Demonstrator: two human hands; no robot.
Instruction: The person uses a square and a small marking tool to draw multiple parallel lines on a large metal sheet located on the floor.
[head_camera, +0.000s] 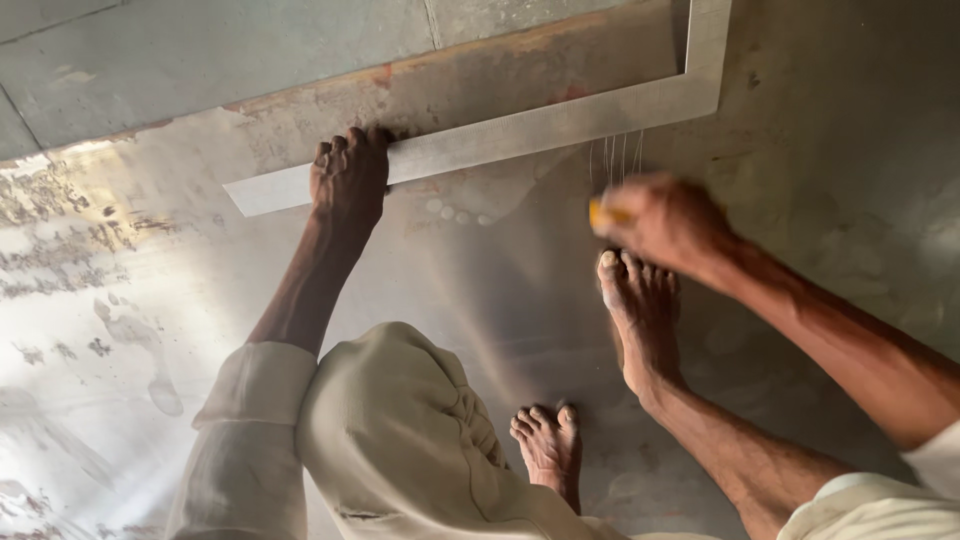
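Observation:
A large metal L-shaped square lies on a shiny metal sheet. My left hand presses down on its long arm near the left end. My right hand, blurred by motion, holds a small yellow marking tool just below the square's long arm, near the corner. Thin scratched lines show on the sheet beside that hand. My bare feet stand on the sheet below the hands.
My bent knee in pale cloth fills the lower middle. A rusty strip borders the sheet's far edge, with grey floor slabs beyond. Dusty footprints mark the sheet at left.

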